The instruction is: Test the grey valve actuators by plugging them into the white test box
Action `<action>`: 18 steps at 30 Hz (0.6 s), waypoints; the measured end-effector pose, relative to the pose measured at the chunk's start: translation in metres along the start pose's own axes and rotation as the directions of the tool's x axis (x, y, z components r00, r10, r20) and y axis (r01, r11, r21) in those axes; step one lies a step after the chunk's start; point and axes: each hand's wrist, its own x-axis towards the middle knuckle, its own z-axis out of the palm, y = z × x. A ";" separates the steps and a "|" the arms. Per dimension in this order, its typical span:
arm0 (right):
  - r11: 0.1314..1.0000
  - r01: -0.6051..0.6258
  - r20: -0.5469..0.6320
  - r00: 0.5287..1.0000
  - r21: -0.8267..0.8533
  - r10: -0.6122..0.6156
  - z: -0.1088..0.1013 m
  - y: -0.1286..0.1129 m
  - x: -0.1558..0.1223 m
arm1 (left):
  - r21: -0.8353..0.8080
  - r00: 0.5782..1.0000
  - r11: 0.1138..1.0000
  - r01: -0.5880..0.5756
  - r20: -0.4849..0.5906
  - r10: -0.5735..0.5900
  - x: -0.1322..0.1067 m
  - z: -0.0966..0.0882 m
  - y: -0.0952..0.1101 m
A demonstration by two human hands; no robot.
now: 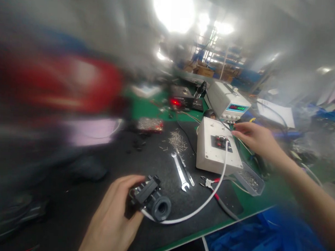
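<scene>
At the lower middle, my left hand (pixel 117 208) is wrapped round a black plastic device (pixel 148 192) with a round, hollow end facing me. A white cable (pixel 193 212) curves from this device to the red and black terminals (pixel 220 142) on a white box (pixel 214 162). My right hand (pixel 255 137) is at the box's far right corner, just in front of the bench power supply (pixel 226 98) with its lit green display. Its thumb and index finger are pinched together; what lies between the tips is too small to make out.
An open-ended wrench (pixel 179 171) and tweezers (pixel 188 173) lie on the black mat beside a pile of small metal pins (pixel 178 140). Red-handled cutters (pixel 209 182) are near the box. A clear tray (pixel 250 179) holds small parts. Blue plastic (pixel 243 238) hangs below the table edge.
</scene>
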 end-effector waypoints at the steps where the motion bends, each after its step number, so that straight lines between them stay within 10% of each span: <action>1: 0.999 0.040 0.010 0.999 0.029 -0.041 0.005 -0.005 0.007 | 0.007 1.000 1.000 0.012 0.004 -0.012 -0.001 0.000 -0.001; 18: 0.974 0.148 -0.082 0.983 -0.172 -0.164 0.028 -0.021 0.020 | -0.077 0.998 0.995 0.059 -0.030 -0.061 -0.001 -0.008 0.022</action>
